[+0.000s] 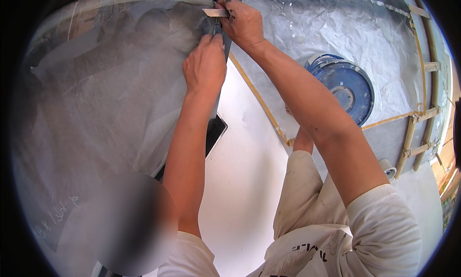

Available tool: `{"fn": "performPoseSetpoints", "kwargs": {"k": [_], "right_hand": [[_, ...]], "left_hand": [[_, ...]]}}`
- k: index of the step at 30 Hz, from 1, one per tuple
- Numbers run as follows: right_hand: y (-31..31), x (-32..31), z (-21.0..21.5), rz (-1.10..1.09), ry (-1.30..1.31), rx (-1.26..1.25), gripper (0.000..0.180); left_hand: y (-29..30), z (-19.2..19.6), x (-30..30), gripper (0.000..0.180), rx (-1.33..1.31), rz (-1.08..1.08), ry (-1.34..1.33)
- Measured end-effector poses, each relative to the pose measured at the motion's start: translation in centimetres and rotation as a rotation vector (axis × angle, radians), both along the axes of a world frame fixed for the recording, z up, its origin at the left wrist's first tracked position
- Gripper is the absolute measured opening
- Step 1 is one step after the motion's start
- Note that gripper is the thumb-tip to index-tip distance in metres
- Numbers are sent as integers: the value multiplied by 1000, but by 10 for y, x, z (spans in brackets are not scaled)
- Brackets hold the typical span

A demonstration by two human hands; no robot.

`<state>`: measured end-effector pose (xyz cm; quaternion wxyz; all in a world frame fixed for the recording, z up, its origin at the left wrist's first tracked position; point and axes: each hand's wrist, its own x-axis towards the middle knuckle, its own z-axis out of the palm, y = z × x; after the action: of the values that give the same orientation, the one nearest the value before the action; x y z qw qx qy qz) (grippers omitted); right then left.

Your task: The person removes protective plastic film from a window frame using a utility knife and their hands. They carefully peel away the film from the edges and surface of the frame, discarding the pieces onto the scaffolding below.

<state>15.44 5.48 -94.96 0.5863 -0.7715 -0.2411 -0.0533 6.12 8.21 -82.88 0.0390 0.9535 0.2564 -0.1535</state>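
Note:
My right hand (245,24) is at the top of the view, fingers pinched round a flat pale strip with an angled end (213,12). Dark smears mark its fingertips. Just below and to the left, my left hand (205,65) has its fingers closed at the dark edge of a large grey, glossy panel (105,94). Something dark and narrow shows at those fingertips, too small to make out. The strip lies across the panel's edge, close above the left fingers. Smoky reflections and faint chalk-like writing cover the panel.
A white surface (240,166) lies under my arms. On the right, crinkled clear plastic sheeting (297,27) has yellowish tape along its borders. A blue bucket with a stained lid (348,77) stands there. Beyond are a bamboo ladder (408,140) and a roll of tape (387,168).

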Motion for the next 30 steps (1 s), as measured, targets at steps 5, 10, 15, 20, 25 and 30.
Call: {"fn": "performPoseSetpoints", "kwargs": {"k": [5, 10, 15, 20, 25, 30], "right_hand": [[2, -14, 4, -100, 239, -40, 12], [-13, -44, 9, -196, 635, 171, 19], [-34, -73, 20, -132, 730, 144, 15], [-81, -102, 14, -231, 1023, 187, 16], [-134, -103, 15, -261, 1391, 215, 19], [-168, -82, 17, -281, 1423, 69, 20]], "left_hand": [[5, -7, -2, 20, 25, -38, -32], [7, -9, -1, 23, 45, -28, -52], [2, -6, 2, 28, 32, 23, -73], [-12, -4, -13, 33, -47, 67, -236], [-33, 3, -72, 34, -17, 211, -393], [-64, 36, -144, 34, 80, 479, -468]]}}
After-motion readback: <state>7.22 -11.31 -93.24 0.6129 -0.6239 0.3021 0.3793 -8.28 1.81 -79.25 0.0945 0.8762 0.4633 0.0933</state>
